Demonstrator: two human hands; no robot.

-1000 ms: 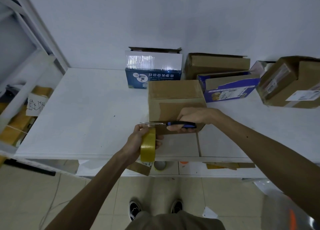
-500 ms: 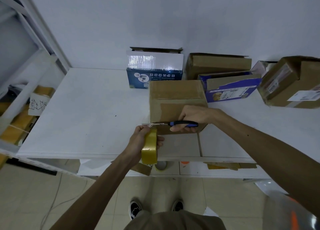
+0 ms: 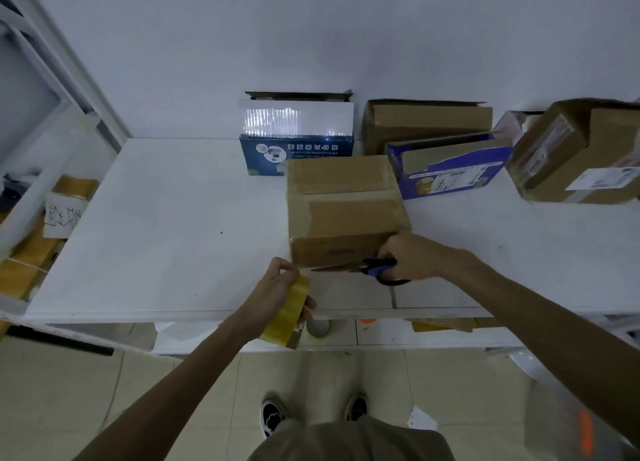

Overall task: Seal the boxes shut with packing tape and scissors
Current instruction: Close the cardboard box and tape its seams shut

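On the white bench [image 3: 166,235], near its front edge, stands a closed cardboard box [image 3: 343,211] with broad strips of brown tape across its top. The person's right hand [image 3: 412,256] is at the box's near right corner, touching it. Its grip is curled through the black-and-blue handles of a pair of scissors [image 3: 367,269]. The scissors lie level, low along the box's near face, with the blades pointing left and drawn together or nearly so.

The left hand [image 3: 277,287] is just beside the blade tips, close to the box's near left corner. Its grip is wrapped round a roll of yellowish packing tape [image 3: 287,313], which is held on edge and tilted over the front rim of the bench. The thumb and forefinger are lifted above the roll. Whether a strip of tape runs from them to the box cannot be told.

Four more boxes stand along the wall at the back:
- A blue-and-white carton [image 3: 298,138] with its flap up, directly behind the taped box.
- An open brown carton [image 3: 429,121] to the right of that.
- A purple printed box [image 3: 450,166] in front of the brown one, lying at an angle.
- A brown parcel with labels [image 3: 581,155] at the far right, tilted.

At the left, off the bench, a sheet with handwriting [image 3: 62,214] hangs on a rack. Below the bench is a tiled floor, where the person's two shoes [image 3: 273,415] show.
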